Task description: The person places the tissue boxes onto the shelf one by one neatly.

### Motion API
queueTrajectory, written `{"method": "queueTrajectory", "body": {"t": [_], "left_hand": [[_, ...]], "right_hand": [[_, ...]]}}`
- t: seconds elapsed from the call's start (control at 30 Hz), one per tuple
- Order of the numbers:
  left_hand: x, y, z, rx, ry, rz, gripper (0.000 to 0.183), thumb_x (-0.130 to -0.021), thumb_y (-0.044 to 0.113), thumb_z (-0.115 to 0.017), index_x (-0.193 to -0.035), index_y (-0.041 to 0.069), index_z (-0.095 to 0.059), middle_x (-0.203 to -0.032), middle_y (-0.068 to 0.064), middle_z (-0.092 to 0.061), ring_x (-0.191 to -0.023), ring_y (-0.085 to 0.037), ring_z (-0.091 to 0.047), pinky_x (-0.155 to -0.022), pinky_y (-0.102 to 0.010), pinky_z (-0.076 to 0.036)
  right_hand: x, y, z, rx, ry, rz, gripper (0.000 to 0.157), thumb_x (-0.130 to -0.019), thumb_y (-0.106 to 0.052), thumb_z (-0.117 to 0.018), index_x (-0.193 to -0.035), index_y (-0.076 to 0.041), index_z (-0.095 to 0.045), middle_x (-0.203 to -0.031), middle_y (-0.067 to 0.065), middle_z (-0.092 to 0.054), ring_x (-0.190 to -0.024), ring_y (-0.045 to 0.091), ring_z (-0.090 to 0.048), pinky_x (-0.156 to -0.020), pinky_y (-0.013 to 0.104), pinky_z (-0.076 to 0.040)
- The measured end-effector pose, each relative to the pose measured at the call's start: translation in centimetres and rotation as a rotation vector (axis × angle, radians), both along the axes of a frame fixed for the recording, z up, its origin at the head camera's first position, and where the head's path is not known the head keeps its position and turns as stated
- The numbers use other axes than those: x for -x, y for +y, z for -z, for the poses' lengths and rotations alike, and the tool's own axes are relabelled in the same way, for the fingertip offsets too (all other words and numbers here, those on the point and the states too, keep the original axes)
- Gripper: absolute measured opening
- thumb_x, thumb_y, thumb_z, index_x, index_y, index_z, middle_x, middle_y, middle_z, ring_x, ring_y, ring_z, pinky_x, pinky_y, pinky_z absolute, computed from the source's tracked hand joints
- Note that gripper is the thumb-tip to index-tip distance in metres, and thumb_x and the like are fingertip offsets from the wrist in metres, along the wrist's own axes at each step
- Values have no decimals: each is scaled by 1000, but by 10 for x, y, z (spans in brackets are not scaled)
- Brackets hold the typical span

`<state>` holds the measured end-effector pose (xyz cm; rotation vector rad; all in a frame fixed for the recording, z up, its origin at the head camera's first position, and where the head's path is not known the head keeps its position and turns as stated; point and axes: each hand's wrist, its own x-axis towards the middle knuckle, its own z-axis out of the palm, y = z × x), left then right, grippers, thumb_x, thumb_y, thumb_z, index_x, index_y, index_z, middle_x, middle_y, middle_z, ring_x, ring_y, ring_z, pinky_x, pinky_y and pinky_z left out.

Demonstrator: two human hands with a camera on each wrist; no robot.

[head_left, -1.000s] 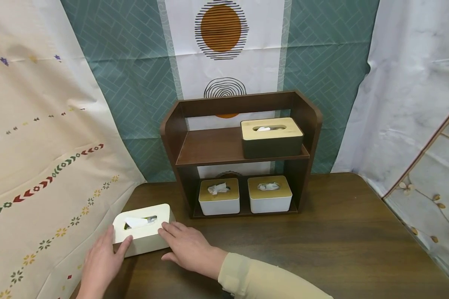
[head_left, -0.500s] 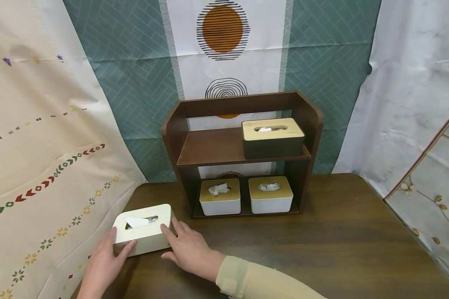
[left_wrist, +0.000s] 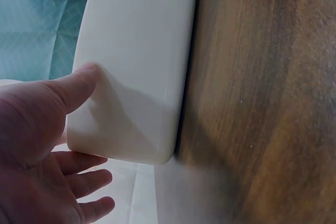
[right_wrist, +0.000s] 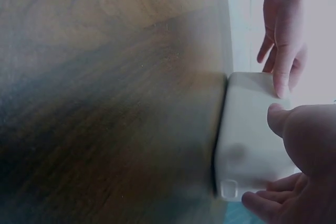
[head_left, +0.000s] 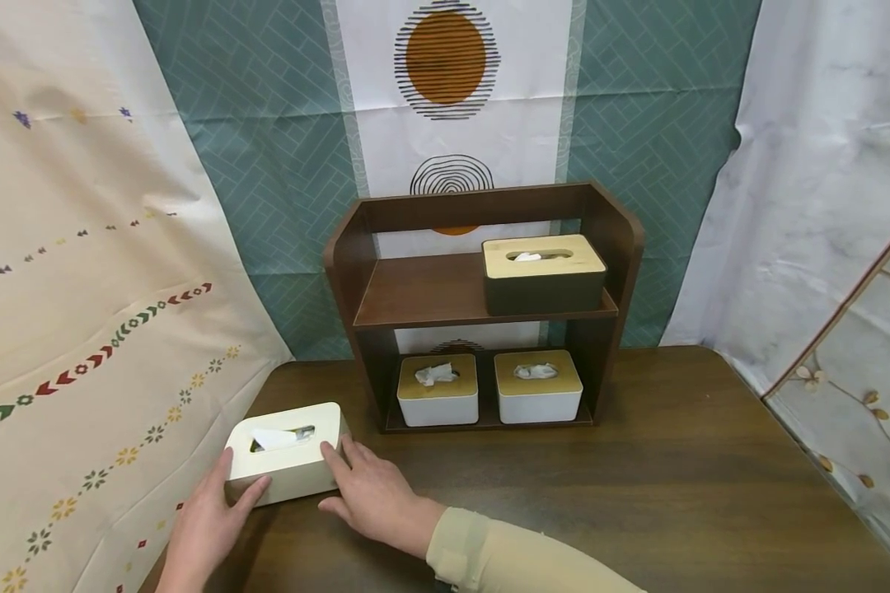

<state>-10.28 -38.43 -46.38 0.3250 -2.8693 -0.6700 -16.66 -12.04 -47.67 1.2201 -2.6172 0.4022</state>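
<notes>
A cream tissue box (head_left: 289, 478) with a white lid and a tissue in its slot stands on the table at the left, slightly angled. My left hand (head_left: 209, 519) holds its left end, thumb on the front face and index finger largely hidden behind. In the left wrist view, the other fingers of the left hand (left_wrist: 47, 145) extend below the box's end. The right hand (head_left: 381, 498) touches the box's right end with fairly straight fingers, its thumb apart in front. A stud or foot shows at one corner of the tissue box (right_wrist: 252, 124) in the right wrist view.
A dark brown two-tier shelf (head_left: 423, 288) stands at the back. Its upper tier bears a black tissue box (head_left: 545, 292) with a wooden lid; below are two white tissue boxes, one left (head_left: 439, 410) and one right (head_left: 540, 407). Cloths hang around the table (head_left: 675, 461).
My right fingers have slid from the lid's edge down toward the box's right end. The left thumb has shifted slightly right along the front. The box has stayed nearly in place.
</notes>
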Motion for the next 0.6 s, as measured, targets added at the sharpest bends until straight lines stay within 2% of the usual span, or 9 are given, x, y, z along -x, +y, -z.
{"method": "queueTrajectory", "body": {"t": [0.3,0.6], "left_hand": [[-5,3,-2,-8,-24,-11,97,-110,51,-66,-167,-14,-21,-162,-48,-31,-147,-67,-36,-113,-79,-37],[-12,10,-3,3,49,-38,91,-108,47,-72,-165,-11,-32,-159,-46,-39,-140,-67,-46,-107,-78,-42]], "right_hand": [[-5,-1,-3,34,-105,-21,75,-108,-51,-69,-170,-16,-44,-165,28,-49,-147,30,-58,-105,37,-59],[-15,-1,-7,56,-86,0,72,-108,-52,-69,-168,-17,-47,-161,30,-52,-145,31,-59,-104,36,-59]]}}
